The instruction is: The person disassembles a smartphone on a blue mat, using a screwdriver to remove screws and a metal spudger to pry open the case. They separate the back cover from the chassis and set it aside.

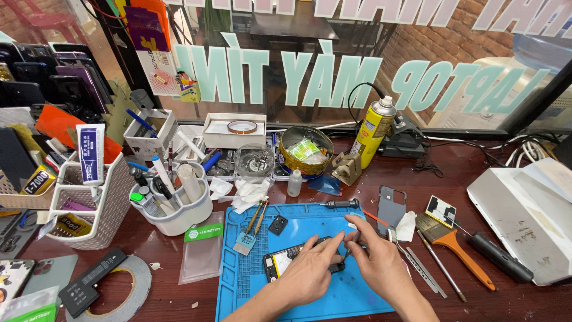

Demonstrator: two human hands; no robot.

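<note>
While both hands are bent over the blue silicone work mat [304, 280], a small opened black phone body with a yellow-and-white interior [280, 260] is seen in the head view lying at the mat's centre, toward the six o'clock edge of the dark red-brown wooden bench [476, 179]. The left hand [310, 275] is laid over the phone's right end, fingers [326, 247] pressed down as a brace. The right hand [378, 262] is pinched together on something thin and dark at the phone's three o'clock end; what it is cannot be told.

Fine work of this kind is probably best done with the body kept flat under the bracing hand and the pinch kept light.

At the mat's eleven o'clock a small brush with a pale blue head [246, 238] is laid, at one o'clock a black-handled screwdriver [341, 204]. Off the mat at three o'clock, an orange-handled paintbrush [454, 241] is seen.
</note>
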